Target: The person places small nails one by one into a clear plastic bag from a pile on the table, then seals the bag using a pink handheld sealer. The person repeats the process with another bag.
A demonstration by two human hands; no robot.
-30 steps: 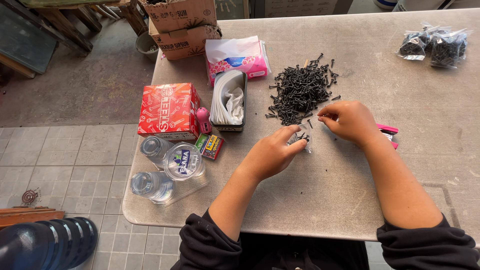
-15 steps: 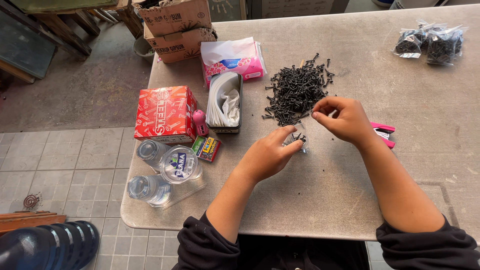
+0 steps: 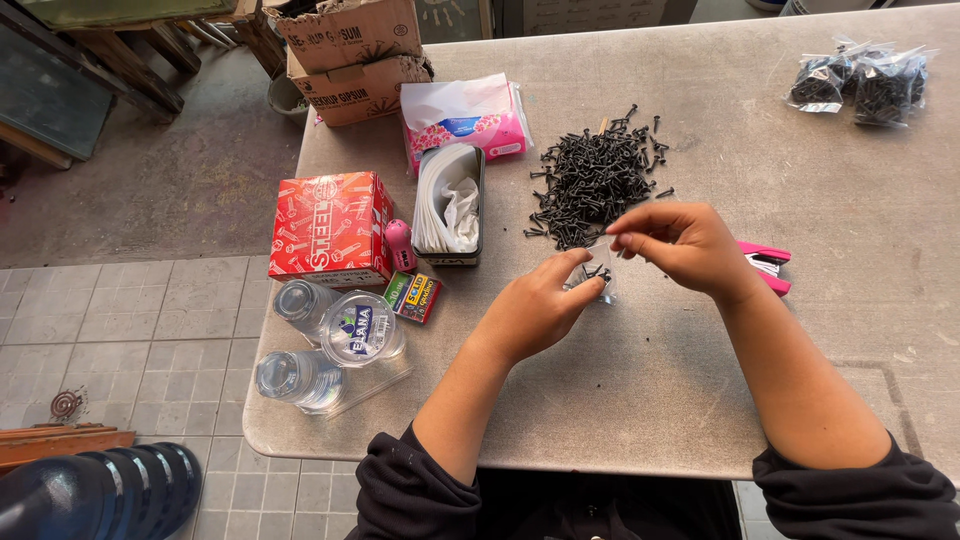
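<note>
Head camera footage showed both hands raised a little off the grey table compared with half a second earlier, when they had worked lower, at the near edge of the pile of black screws. The left hand had closed its fingers on a small clear bag, which hung between the two hands just below the pile. The right hand had moved left from the pile's edge and pinched the bag's top between thumb and fingertips. A few dark screws showed inside the bag, though how many could not be made out. The pink stapler lay partly hidden behind the right wrist, as it had before. Off to the left stood the red box, an open tin of folded white bags and clear plastic cups, all unmoved. Filled bags of screws lay at the far right corner, their contents hard to tell apart. Both sleeves were cut off at the bottom edge.
</note>
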